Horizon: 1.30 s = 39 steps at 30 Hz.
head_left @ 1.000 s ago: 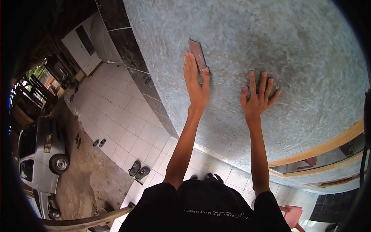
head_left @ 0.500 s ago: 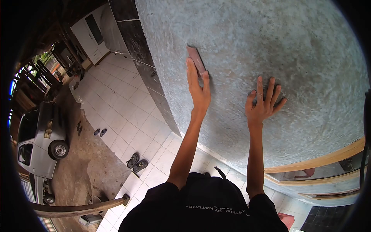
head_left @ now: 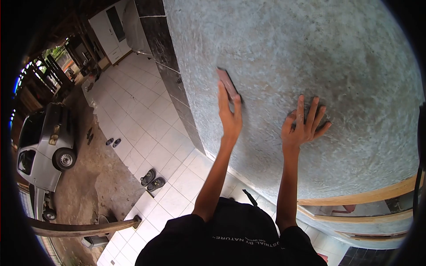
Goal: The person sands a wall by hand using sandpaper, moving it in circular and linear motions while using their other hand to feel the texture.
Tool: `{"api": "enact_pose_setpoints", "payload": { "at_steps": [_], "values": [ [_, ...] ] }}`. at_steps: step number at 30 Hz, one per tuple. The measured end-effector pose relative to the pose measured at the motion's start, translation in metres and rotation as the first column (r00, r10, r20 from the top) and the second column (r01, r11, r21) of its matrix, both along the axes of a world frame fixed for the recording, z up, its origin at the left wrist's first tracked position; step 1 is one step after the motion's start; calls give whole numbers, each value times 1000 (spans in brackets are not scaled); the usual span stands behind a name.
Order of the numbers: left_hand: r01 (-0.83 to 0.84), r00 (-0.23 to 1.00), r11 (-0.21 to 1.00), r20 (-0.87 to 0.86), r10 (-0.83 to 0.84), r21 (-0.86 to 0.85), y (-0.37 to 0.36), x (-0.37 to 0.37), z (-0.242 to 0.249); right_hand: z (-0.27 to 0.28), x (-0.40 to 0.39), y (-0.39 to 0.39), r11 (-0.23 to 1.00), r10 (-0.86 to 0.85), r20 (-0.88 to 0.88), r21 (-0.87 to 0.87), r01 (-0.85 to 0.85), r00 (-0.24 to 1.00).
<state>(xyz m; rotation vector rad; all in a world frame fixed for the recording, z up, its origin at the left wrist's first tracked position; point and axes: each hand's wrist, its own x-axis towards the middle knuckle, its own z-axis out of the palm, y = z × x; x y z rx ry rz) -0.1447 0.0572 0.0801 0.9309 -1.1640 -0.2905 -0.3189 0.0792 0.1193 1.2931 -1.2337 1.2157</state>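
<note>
A flat, reddish-brown sanding block [head_left: 227,84] lies against the rough grey-blue wall [head_left: 266,48]. My left hand [head_left: 230,116] is closed on its lower end, with thumb and fingers along its sides. To the right, my right hand [head_left: 301,128] rests on the same wall, fingers spread and holding nothing. Darker patches mark the plaster around and above that hand.
Dark tiles [head_left: 162,46] edge the wall on the left. Below are a white tiled floor [head_left: 146,119], black sandals [head_left: 152,179] and a wooden rail [head_left: 84,228]. A silver car [head_left: 42,146] stands further left. Wood-framed window openings [head_left: 359,208] sit at lower right.
My left hand and the sanding block have slid a little down the wall. My right hand stays spread on the wall, slightly lower in view. The camera has tilted slightly.
</note>
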Motion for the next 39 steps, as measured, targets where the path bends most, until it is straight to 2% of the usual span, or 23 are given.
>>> {"api": "enact_pose_setpoints", "payload": {
  "at_steps": [2,5,9,12,14,18,22,23,29,32,36,39],
  "values": [
    [10,1000,999,-7,-10,54,10,-14,-22,1,0,-1,1000,10,0,-3,-10,1000],
    [-31,993,996,115,22,79,14,-15,-35,3,1,-1,1000,11,-6,-1,-11,1000],
    [-21,1000,995,-3,22,94,-6,13,-3,4,2,4,999,46,-1,8,-46,999],
    [-6,999,996,-44,10,84,-4,8,-10,2,1,4,998,55,13,6,-55,998],
    [-1,1000,994,-16,3,111,8,-4,-35,1,1,3,998,61,27,-2,-61,998],
    [-25,998,992,67,17,124,6,-1,-48,1,1,4,996,86,35,-13,-85,996],
    [-12,999,988,-46,19,153,-15,31,-7,1,0,6,994,109,47,-31,-107,993],
    [-42,999,992,-4,43,116,-18,34,-3,1,0,4,994,106,47,-36,-105,993],
    [32,999,987,-4,-32,159,1,12,-57,-3,1,3,992,120,76,-53,-116,990],
    [-6,999,989,36,1,145,-3,22,-41,-5,4,4,993,111,74,-44,-108,991],
    [20,1000,987,13,-23,162,-16,38,-6,-15,20,-5,996,80,79,-35,-77,994],
    [25,999,993,37,-29,118,-8,25,-22,-26,27,-13,997,62,56,-37,-60,996]
  ]
}}
